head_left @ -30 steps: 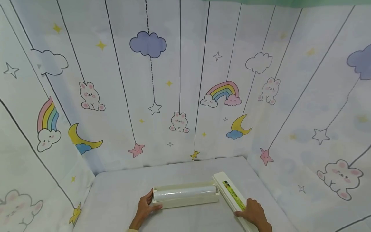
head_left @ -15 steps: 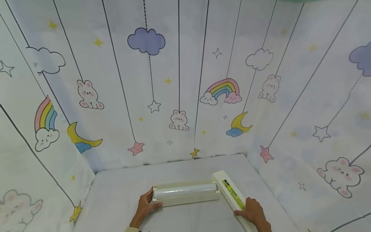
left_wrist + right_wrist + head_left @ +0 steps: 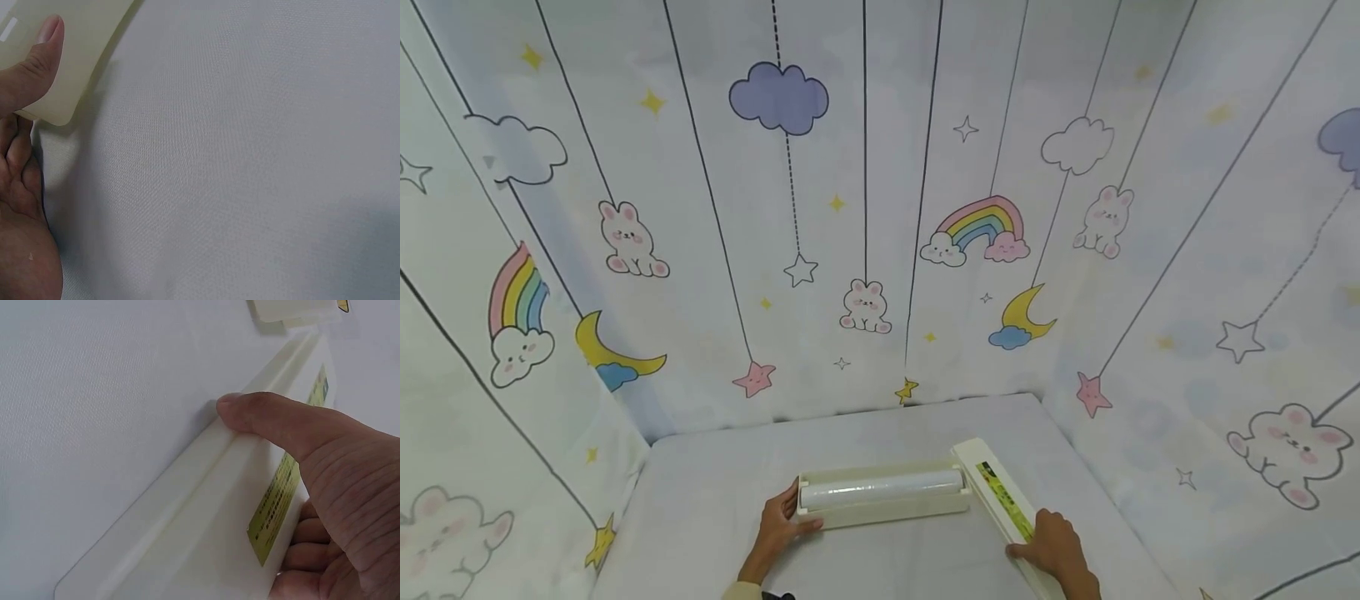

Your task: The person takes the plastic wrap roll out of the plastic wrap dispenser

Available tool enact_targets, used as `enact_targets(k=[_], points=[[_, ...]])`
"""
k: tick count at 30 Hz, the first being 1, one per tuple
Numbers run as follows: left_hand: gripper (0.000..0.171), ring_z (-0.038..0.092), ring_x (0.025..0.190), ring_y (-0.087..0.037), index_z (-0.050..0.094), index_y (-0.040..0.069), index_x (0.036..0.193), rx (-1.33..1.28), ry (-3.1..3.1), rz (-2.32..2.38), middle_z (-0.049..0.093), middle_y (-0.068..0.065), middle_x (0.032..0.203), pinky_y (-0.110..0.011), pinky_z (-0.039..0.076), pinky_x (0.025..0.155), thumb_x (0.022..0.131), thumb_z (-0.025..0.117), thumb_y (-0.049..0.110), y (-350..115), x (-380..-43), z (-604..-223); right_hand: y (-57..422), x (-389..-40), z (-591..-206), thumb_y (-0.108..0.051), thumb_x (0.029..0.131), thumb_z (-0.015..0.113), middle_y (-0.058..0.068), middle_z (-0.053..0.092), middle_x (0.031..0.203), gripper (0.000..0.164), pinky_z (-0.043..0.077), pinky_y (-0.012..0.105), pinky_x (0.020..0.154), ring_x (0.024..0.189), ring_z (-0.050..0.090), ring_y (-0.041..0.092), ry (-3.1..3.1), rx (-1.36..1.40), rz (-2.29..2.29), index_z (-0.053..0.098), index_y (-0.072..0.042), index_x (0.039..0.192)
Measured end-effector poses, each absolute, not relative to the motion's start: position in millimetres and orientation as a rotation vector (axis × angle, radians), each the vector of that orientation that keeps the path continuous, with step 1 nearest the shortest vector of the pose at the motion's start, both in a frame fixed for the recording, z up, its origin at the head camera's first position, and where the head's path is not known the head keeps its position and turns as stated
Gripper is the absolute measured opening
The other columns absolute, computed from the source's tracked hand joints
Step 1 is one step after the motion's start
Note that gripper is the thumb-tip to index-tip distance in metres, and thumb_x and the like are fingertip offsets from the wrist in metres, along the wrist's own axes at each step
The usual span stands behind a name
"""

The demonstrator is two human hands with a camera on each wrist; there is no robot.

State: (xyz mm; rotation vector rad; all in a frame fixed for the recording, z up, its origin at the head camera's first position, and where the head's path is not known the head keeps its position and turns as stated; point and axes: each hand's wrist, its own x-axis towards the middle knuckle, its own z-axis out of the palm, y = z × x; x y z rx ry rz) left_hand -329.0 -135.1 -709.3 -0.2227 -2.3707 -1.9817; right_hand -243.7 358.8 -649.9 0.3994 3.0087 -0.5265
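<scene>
A cream plastic cling film dispenser box [image 3: 895, 510] lies open on the table, a shiny roll of cling film [image 3: 880, 487] inside it. My left hand [image 3: 777, 527] grips the box's left end, thumb on the front wall and fingers behind. In the left wrist view, the thumb presses on the box's corner [image 3: 69, 81]. At the right, my right hand [image 3: 1058, 550] holds a long cream lid [image 3: 972, 457] with a yellow-green label [image 3: 1000, 492]. The lid slants beside the box, its far end close to the box's right end. The right wrist view shows the thumb [image 3: 250, 412] across the lid's ridged edge, fingers curled under the other side.
A white cloth covers the table [image 3: 715, 475]. White curtains [image 3: 700, 217] printed with bunnies, clouds, stars and rainbows stand along the back and both sides of it.
The head view has tilted down a little, then turned slightly left. Both hands keep their grips, and the box and lid stay in place.
</scene>
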Motion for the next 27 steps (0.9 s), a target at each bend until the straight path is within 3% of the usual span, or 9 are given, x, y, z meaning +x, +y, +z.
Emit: enact_targets(k=[5,27], points=[[0.101,0.046,0.139,-0.045,0.039,-0.01,0.148,-0.245,-2.392,-1.947,0.045,-0.028,0.151,-0.035,0.044,0.116,0.066,0.094,0.009,-136.0,-329.7,-708.7,358.0,-242.9,-647.5,-0.054,0.058,0.09,0.006,0.052,0.069,0.069,0.04,0.028,0.049,0.062,0.049,0.019,3.021,0.384,-0.497,0.058,0.001,0.083],[0.102,0.046,0.141,-0.042,0.038,-0.009,0.149,-0.22,-2.385,-1.994,0.045,-0.026,0.152,-0.044,0.038,0.118,0.066,0.093,0.008,-138.1,-330.2,-708.3,355.0,-240.4,-647.7,-0.067,0.059,0.085,0.005,0.051,0.067,0.074,0.039,0.029,0.048,0.061,0.049,0.019,2.999,0.383,-0.412,0.058,-0.002,0.083]])
